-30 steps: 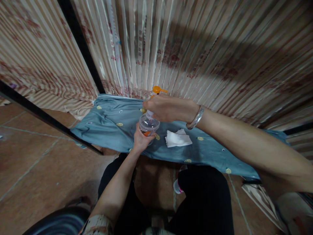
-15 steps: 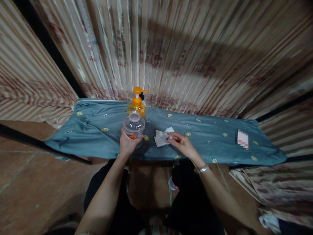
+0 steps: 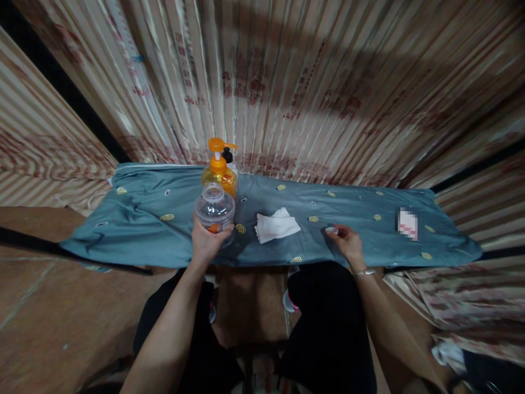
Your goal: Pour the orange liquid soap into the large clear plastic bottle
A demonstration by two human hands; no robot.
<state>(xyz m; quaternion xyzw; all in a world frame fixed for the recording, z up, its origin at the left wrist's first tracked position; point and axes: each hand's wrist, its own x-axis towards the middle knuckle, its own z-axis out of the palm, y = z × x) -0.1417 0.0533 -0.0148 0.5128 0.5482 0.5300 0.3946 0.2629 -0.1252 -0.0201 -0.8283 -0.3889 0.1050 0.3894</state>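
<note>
Right hand (image 3: 348, 241) moved right, past white cloth (image 3: 277, 226); fingers pinch small white cap (image 3: 332, 231) by bench (image 3: 361, 198). Left hand (image 3: 206, 241) holds clear bottle (image 3: 215, 210), top open, by orange pump bottle (image 3: 220, 174).

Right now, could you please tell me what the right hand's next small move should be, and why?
Probably, the right hand should set down and release the small white piece, perhaps a cap: it is pinched at or just above the blue cloth, away from the folded white wipe, while the left hand grips the clear bottle, whose mouth is uncovered.
</note>
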